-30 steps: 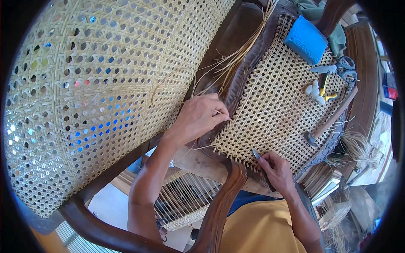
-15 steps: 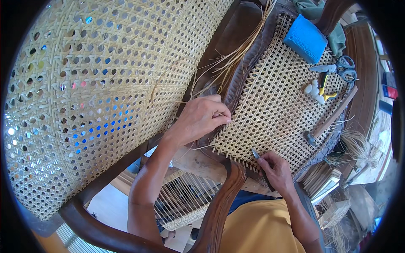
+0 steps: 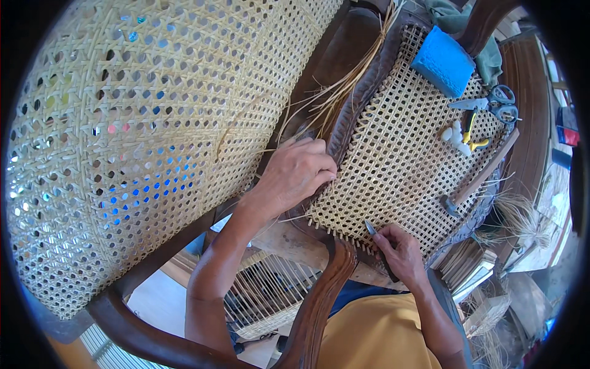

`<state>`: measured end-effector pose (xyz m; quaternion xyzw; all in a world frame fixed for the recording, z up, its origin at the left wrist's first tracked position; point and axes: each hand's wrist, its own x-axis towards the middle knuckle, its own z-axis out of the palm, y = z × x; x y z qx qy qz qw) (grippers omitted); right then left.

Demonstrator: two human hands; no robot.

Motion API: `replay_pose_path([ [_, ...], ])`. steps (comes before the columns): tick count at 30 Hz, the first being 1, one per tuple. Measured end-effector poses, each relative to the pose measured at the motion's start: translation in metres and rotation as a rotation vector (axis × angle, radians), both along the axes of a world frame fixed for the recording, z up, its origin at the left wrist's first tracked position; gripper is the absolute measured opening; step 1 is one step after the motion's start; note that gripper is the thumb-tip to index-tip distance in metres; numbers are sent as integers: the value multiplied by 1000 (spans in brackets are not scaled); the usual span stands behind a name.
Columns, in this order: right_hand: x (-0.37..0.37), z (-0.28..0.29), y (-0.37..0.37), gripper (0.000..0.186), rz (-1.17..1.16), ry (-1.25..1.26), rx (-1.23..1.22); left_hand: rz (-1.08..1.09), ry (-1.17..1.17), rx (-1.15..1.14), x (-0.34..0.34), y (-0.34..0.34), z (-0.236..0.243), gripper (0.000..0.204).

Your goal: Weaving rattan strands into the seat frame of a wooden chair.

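The woven cane seat (image 3: 393,160) lies before me in a dark carved wooden frame (image 3: 359,114). My left hand (image 3: 298,169) is closed in a pinch at the seat's left edge. What its fingertips hold is hidden. A thin strand of cane (image 3: 224,132) curves over the cane backrest (image 3: 153,123) toward that hand. In my right hand (image 3: 401,251), at the near edge of the seat, is a small knife (image 3: 369,227), its blade pointing up and left over the weave. Short cane ends (image 3: 341,234) stick out along this near edge.
On the seat rest a blue sponge (image 3: 444,63), scissors (image 3: 503,103), yellow-handled pliers (image 3: 469,126), white lumps (image 3: 453,136) and a hammer (image 3: 482,175). Loose cane strands (image 3: 353,83) lie beyond my left hand. A curved wooden armrest (image 3: 326,295) rises between my forearms.
The left hand has turned slightly, its knuckles now more over the fingers, still pinching at the same edge. The right hand and knife have barely shifted.
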<state>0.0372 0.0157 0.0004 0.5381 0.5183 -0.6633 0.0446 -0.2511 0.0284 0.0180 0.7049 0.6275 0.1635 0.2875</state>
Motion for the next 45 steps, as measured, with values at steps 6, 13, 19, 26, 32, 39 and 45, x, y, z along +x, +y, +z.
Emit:
replay_pose_path([
  [6,8,-6,-5,19,20,-7,13,281,-81,-28,16,-7,28,11],
  [13,3,-2,12,19,152,1,51,669,-269,-57,33,-46,31,10],
  [19,7,-10,33,18,276,126,-58,1077,-353,-113,62,-102,26,14],
  [26,13,-12,67,19,608,242,19,1561,-187,-119,145,-189,30,16],
  [32,14,-16,96,17,940,262,538,1874,-432,-33,252,-189,21,9],
  [39,-32,-11,90,10,1167,388,900,1755,-325,167,313,-121,22,6],
  [45,-61,-6,93,10,1311,402,922,1735,97,274,286,-80,3,8],
])
